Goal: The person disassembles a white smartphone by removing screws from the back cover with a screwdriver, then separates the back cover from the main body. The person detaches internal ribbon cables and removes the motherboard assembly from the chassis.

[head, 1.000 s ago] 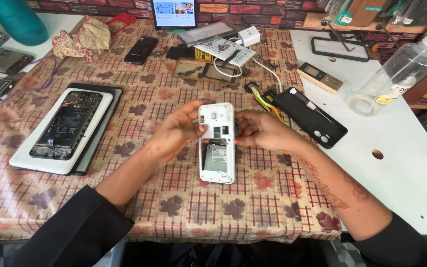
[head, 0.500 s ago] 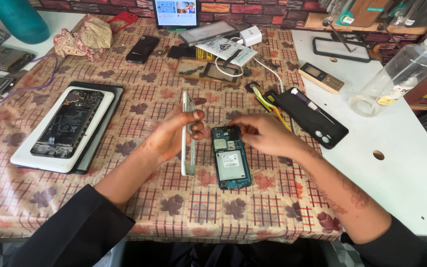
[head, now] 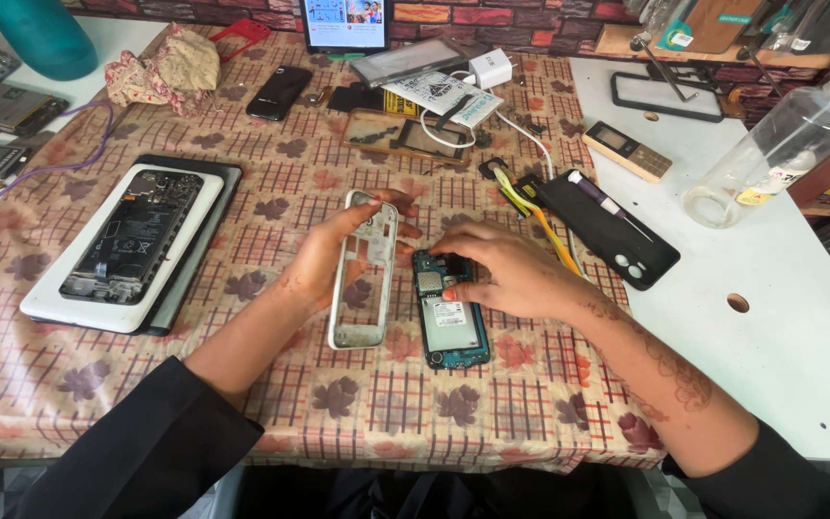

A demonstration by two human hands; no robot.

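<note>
Tablecloth (head: 271, 163) is beige with a red-brown grid and brown leaf prints. The frame (head: 364, 274) I'm holding is silver-white, the board (head: 450, 322) next to it is teal-blue with a pale grey label. My sleeves (head: 146, 452) are black. Bottle (head: 38, 34) up top is teal, tablet (head: 122, 252) white.

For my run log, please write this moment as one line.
left hand: holds silver plastic phone frame | right hand: on opened teal phone body | surface: checked leaf-print tablecloth
</note>
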